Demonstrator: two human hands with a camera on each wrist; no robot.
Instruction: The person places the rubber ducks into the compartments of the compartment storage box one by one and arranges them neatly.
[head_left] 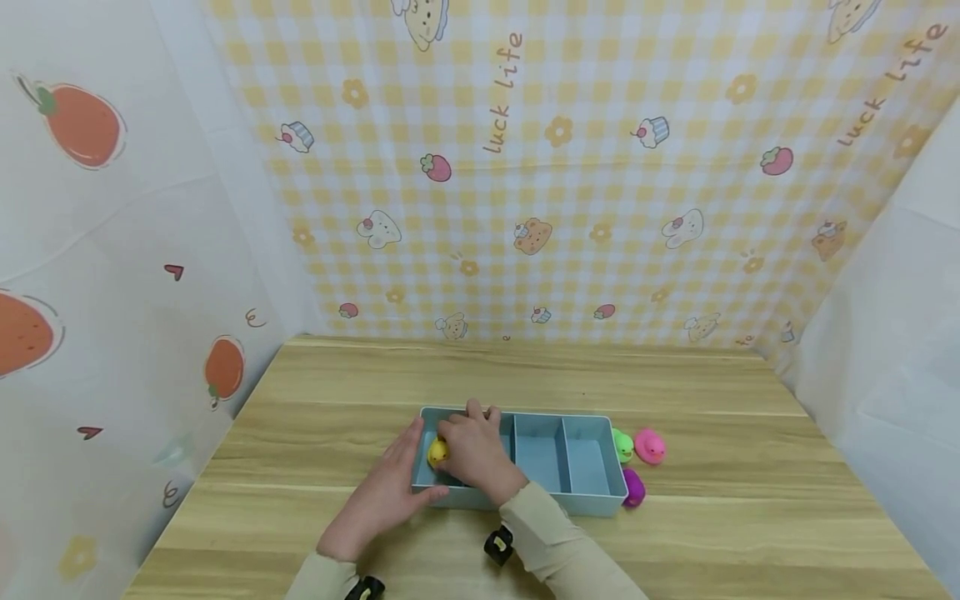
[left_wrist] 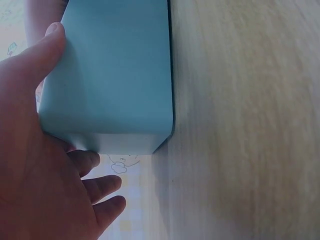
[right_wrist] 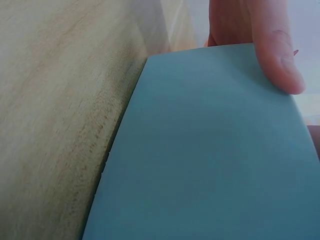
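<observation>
The left hand (head_left: 386,492) rests its open grip, fingers extended, on the near-left corner of the blue divided box (head_left: 592,503), whose long axis runs left to right. In the box's left end sits the yellow duck (head_left: 437,453), just left of the right hand (head_left: 478,450), the nearer one; whether that grip pinches anything, I cannot tell. Beyond the right end, on the desk (head_left: 712,542), are the green duck (head_left: 623,447), purple toy (head_left: 633,488) and pink duck (head_left: 650,447).
</observation>
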